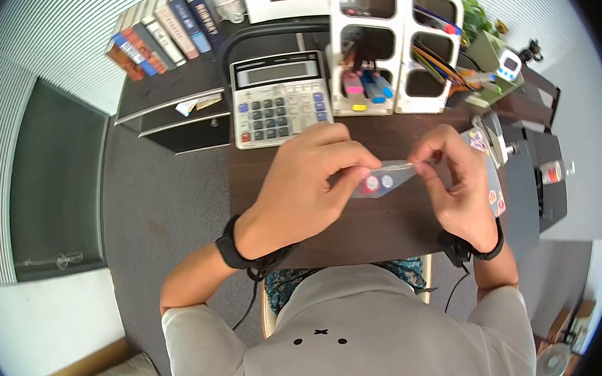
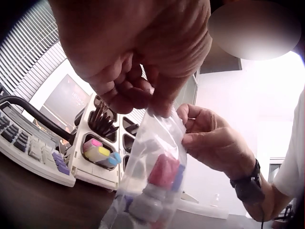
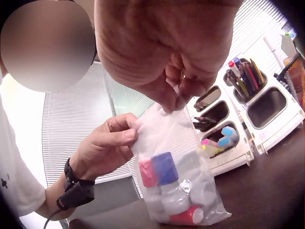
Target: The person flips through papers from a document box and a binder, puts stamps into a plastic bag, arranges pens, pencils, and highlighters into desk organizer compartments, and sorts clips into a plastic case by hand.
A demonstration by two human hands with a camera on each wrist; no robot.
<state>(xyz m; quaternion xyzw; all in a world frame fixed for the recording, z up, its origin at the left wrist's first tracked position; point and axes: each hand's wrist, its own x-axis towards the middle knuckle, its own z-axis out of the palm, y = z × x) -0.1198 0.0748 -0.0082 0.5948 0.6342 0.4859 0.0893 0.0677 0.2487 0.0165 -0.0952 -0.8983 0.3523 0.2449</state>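
A clear plastic zip bag (image 1: 395,170) hangs upright in front of the chest, over the desk. My left hand (image 1: 306,186) pinches one end of its top edge between thumb and forefinger. At the other end, my right hand (image 1: 460,183) pinches the same edge with thumb and forefinger. The edge between the two hands looks drawn straight. Inside the bag are several small white plastic bottles with coloured caps, among them a blue cap (image 3: 164,168) and a red cap (image 2: 164,169). One more red cap (image 3: 188,216) lies sideways near the bag's bottom.
Behind the hands a calculator (image 1: 280,103) lies at the desk's back left. White pen organizers (image 1: 368,105) with markers and pencils stand beside it. A sticker-covered grey item (image 1: 496,194) lies to the right of the right hand. Books (image 1: 163,31) stand on the cabinet at the far left.
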